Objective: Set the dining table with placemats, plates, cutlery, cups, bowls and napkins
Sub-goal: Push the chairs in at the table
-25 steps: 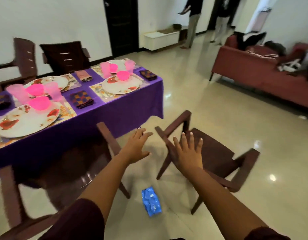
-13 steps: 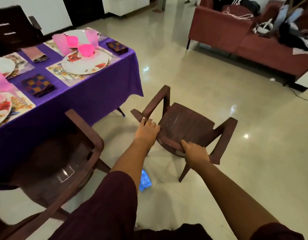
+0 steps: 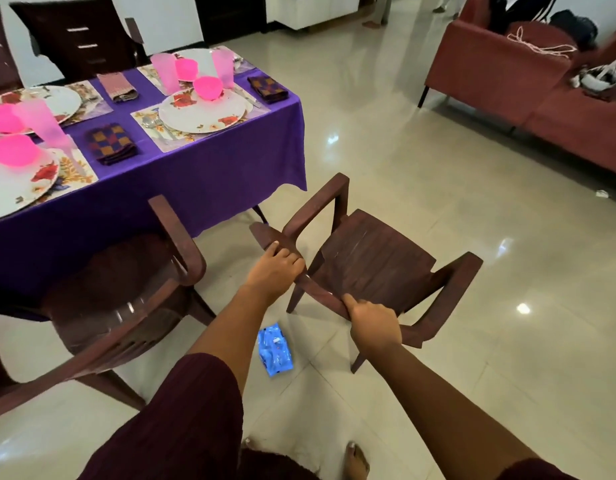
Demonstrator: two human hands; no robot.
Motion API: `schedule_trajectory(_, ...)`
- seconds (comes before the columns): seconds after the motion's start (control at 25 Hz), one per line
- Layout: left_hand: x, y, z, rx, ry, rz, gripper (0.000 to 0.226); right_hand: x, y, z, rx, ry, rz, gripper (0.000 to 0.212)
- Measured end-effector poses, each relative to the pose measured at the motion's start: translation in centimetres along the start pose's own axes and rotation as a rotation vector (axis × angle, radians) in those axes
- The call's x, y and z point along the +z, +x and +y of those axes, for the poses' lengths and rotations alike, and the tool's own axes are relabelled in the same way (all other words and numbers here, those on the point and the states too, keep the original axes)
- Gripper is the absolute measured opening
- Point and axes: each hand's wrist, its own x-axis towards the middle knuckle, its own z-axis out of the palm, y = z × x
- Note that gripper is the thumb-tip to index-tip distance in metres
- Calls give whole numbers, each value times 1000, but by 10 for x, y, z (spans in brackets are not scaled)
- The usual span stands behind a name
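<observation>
Both hands, open and reaching a second ago, now grip the brown chair [image 3: 375, 258]: the left hand [image 3: 275, 268] curls over the top rail of the backrest, the right hand [image 3: 374, 323] clamps the same rail farther right, thumb on top. The table setting looks finished; pulling this chair in is likely a closing step. Beyond the left fingers stands the purple-clothed table [image 3: 209, 171], bearing floral plates [image 3: 202, 110] on placemats [image 3: 150, 133], pink cups [image 3: 164, 72], pink bowls [image 3: 207, 87], cutlery and checked napkins [image 3: 110, 142]. A blue packet [image 3: 275, 351] lies on the floor beneath the wrists.
</observation>
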Motion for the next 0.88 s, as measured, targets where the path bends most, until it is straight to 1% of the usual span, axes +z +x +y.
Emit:
schedule_trajectory(0.12,1,-7,25,-88,-56,2,31,0,0,29,-110,-46,-17,44)
schedule_trajectory(0.28,4,-14,56,-151,-51,112,18,-5,10,81,-287,-132,9,48)
schedule_trajectory(0.36,5,-15,74,-171,-48,193,15,-8,23,105,-383,-159,12,51)
schedule_trajectory(0.44,4,-13,91,-214,-67,261,25,-12,41,125,-454,-176,-1,54)
schedule_trajectory(0.52,2,-8,96,-242,-78,296,29,-18,59,135,-517,-186,-6,55)
schedule_trajectory(0.6,-3,1,91,-246,-77,297,31,-26,82,142,-588,-192,-13,53)
schedule_trajectory(0.72,-9,28,78,-239,-68,253,30,-39,126,158,-712,-216,1,51)
schedule_trajectory(0.8,-7,49,79,-237,-89,250,26,-43,153,172,-791,-229,11,53)
schedule_trajectory(0.88,-4,69,80,-271,-127,260,26,-45,182,186,-852,-218,-16,56)
